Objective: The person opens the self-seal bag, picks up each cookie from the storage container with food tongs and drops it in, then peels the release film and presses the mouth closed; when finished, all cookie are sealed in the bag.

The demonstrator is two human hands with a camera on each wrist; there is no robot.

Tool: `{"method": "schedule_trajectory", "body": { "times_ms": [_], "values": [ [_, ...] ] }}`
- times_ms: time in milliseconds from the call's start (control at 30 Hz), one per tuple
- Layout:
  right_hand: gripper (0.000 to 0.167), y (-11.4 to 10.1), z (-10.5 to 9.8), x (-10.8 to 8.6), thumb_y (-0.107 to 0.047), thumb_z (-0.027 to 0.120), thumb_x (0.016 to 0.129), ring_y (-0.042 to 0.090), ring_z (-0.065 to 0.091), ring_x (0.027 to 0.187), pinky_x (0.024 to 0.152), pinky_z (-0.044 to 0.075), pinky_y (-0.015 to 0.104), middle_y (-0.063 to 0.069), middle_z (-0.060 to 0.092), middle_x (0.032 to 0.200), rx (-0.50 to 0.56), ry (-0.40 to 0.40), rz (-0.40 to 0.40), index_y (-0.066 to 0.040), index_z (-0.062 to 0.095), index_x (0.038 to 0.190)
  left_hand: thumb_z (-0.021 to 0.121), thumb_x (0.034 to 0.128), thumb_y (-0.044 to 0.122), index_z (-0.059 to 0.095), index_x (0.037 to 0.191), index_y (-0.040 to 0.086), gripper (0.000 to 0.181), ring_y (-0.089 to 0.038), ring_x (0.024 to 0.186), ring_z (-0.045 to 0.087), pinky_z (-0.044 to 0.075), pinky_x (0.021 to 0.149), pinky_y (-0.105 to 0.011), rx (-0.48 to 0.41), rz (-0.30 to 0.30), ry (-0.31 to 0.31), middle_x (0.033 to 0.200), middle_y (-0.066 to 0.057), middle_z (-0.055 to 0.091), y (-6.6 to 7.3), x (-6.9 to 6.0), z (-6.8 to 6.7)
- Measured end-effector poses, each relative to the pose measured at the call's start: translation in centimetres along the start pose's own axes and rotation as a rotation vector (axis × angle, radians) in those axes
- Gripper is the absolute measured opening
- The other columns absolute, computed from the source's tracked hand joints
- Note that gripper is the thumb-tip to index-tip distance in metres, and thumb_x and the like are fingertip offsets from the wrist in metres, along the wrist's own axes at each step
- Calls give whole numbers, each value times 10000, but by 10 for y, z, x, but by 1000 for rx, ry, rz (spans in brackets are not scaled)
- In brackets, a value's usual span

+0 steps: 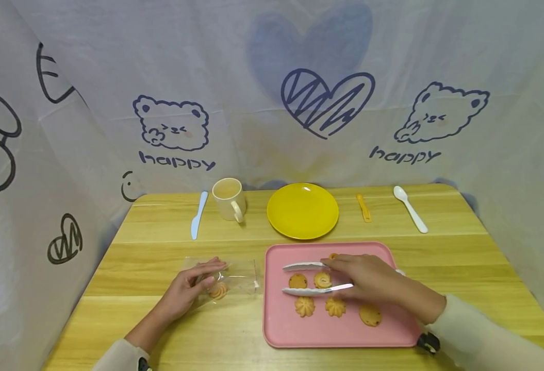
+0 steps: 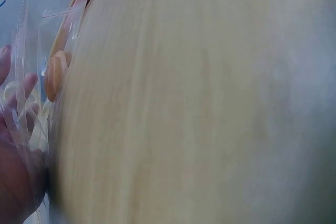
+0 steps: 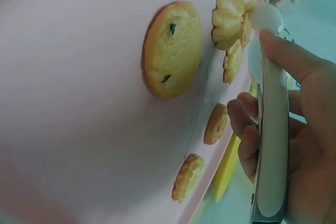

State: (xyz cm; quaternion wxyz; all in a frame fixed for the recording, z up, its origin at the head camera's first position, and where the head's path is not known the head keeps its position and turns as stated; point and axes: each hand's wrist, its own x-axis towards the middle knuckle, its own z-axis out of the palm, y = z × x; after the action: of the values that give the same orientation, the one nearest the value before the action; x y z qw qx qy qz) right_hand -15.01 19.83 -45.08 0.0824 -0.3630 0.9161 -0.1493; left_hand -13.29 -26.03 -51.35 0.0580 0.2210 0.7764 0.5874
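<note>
On the left side of the table, my left hand (image 1: 188, 291) holds a clear plastic bag (image 1: 244, 278) by its left end. A swirled cookie (image 1: 218, 290) lies inside the bag, and the left wrist view shows the same cookie (image 2: 55, 76) through the film. My right hand (image 1: 369, 278) grips a pair of tongs (image 1: 305, 292) over the pink tray (image 1: 276, 330). The tong arms are spread, with a round speckled cookie (image 1: 298, 281) and a swirl cookie (image 1: 323, 280) showing between them. In the right wrist view, thumb and fingers wrap the white tong handle (image 3: 273, 145).
More cookies (image 1: 305, 306) lie on the tray, some partly hidden by the right hand. Along the back edge stand a light blue knife (image 1: 199, 215), a cream mug (image 1: 227, 201), a yellow plate (image 1: 302, 211), a small orange utensil (image 1: 363, 208) and a white spoon (image 1: 410, 209).
</note>
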Motion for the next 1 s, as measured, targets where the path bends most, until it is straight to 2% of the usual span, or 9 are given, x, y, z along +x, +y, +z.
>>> {"method": "schedule_trajectory", "body": {
  "times_ms": [267, 600, 1000],
  "values": [
    [687, 4, 4, -1, -456, 764, 923, 349, 622, 1277, 1003, 523, 561, 159, 611, 1443, -10, -7, 1, -135, 561, 1495, 579, 1045, 47, 671, 1360, 47, 328, -160, 1503, 374, 279, 1136, -103, 1, -22, 9, 1467, -171, 586, 2, -1, 1],
    [643, 5, 5, -1, -417, 765, 932, 325, 628, 1275, 1021, 521, 537, 129, 640, 1415, 15, 8, -19, -120, 586, 1474, 572, 1048, 41, 669, 1359, 38, 326, -95, 1487, 383, 275, 1133, -94, 2, -14, 4, 1469, -183, 580, 2, -1, 0],
    [603, 7, 5, 2, -404, 757, 942, 292, 663, 1219, 1001, 539, 509, 104, 675, 1367, 24, 17, -34, -130, 606, 1457, 583, 1042, 41, 677, 1350, 42, 323, -114, 1488, 388, 273, 1135, -96, 6, -11, 10, 1455, -165, 598, 1, 0, 0]
  ]
}}
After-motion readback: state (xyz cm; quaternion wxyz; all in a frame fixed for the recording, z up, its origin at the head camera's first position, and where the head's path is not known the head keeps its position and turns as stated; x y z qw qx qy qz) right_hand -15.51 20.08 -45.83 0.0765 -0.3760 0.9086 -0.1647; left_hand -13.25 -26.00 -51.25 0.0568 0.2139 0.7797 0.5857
